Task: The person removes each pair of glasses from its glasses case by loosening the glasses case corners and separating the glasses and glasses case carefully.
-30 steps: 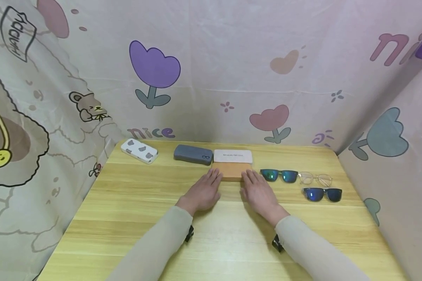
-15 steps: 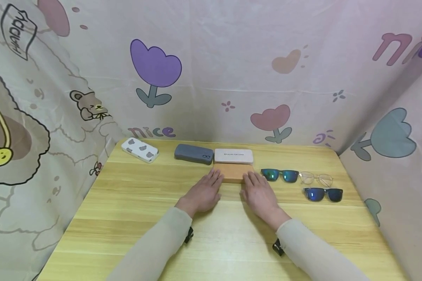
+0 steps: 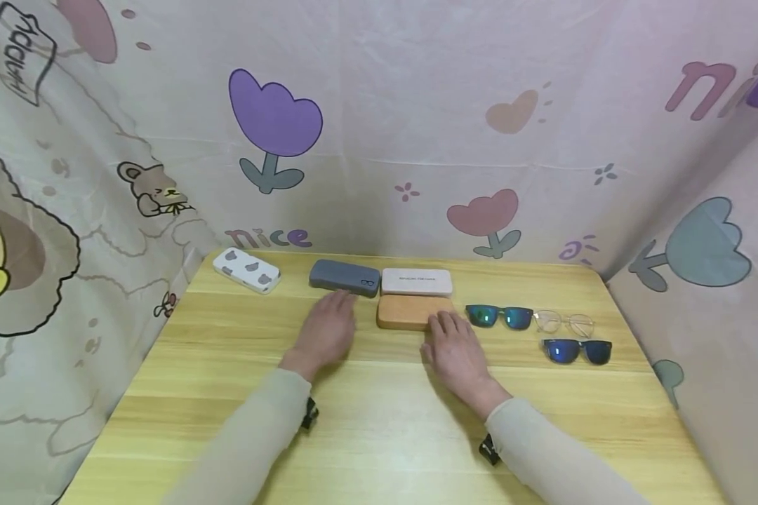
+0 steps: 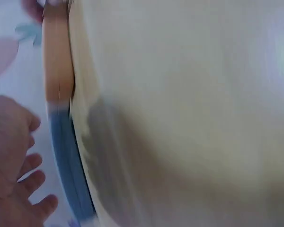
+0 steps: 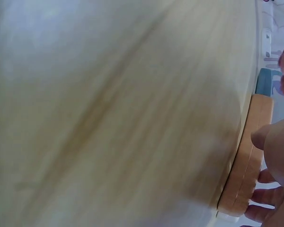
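My right hand (image 3: 457, 351) rests its fingertips on the right end of a tan-brown glasses case (image 3: 407, 312) in the head view. In the right wrist view, its thumb and fingers lie loosely along the brown case (image 5: 248, 161). My left hand (image 3: 325, 330) is just in front of a grey-blue glasses case (image 3: 344, 278), fingers loosely extended. The left wrist view has that hand (image 4: 12, 161) beside the blue case (image 4: 71, 161) with nothing between thumb and fingers; contact is unclear. Behind the brown case lies a white case (image 3: 417, 282) with small lettering.
A white case with grey patches (image 3: 247, 270) lies at the back left. On the right are green-lensed sunglasses (image 3: 499, 316), thin-framed clear glasses (image 3: 565, 322) and blue-lensed sunglasses (image 3: 577, 351). A patterned curtain (image 3: 379, 126) hangs behind the wooden table (image 3: 385, 428).
My left hand has left the brown case and moved left to the front of the grey-blue case. The right hand stays at the brown case's right end.
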The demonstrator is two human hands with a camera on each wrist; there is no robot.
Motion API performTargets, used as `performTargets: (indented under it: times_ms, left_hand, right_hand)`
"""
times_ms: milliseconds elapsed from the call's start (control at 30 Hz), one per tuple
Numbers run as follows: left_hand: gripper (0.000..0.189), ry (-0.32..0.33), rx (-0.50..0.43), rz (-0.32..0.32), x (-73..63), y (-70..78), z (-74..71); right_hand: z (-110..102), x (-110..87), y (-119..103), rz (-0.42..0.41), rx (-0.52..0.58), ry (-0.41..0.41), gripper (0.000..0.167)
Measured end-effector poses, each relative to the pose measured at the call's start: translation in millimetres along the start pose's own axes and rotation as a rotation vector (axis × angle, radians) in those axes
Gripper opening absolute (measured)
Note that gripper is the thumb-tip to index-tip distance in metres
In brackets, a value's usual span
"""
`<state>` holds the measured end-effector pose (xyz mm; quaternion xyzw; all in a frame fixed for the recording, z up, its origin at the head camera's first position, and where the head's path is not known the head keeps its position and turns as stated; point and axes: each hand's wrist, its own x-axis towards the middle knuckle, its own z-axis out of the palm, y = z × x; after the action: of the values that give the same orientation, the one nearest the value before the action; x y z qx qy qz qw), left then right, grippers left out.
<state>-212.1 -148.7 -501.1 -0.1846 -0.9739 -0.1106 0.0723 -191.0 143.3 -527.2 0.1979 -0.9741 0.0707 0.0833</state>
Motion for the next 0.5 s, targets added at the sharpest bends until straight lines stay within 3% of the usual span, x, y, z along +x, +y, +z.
performTargets:
  times_ms: [67,167,300,500]
  left_hand:
    - [0.046,0.069,0.02,-0.038,-0.2,-23.2,-10.2]
    - [0.047,0.104,0.001,-0.146,-1.5,-59.2,-27.7]
    - [0.054,0.049,-0.037,-0.288,-2.8,-103.1,-50.2]
    - [0.058,-0.037,-0.019,-0.348,-3.8,-145.8,-68.4]
  right_hand:
    - [0,1.0,-1,0.0,-0.002,-0.006,0.062]
    - [0,2.2,-2,0.002,-0.013,-0.013,0.063]
    - [0,2.7,-3,0.002,-0.022,-0.02,0.063]
    - [-1,2.6,-4,-0.011,-0.041,-0.034,0.063]
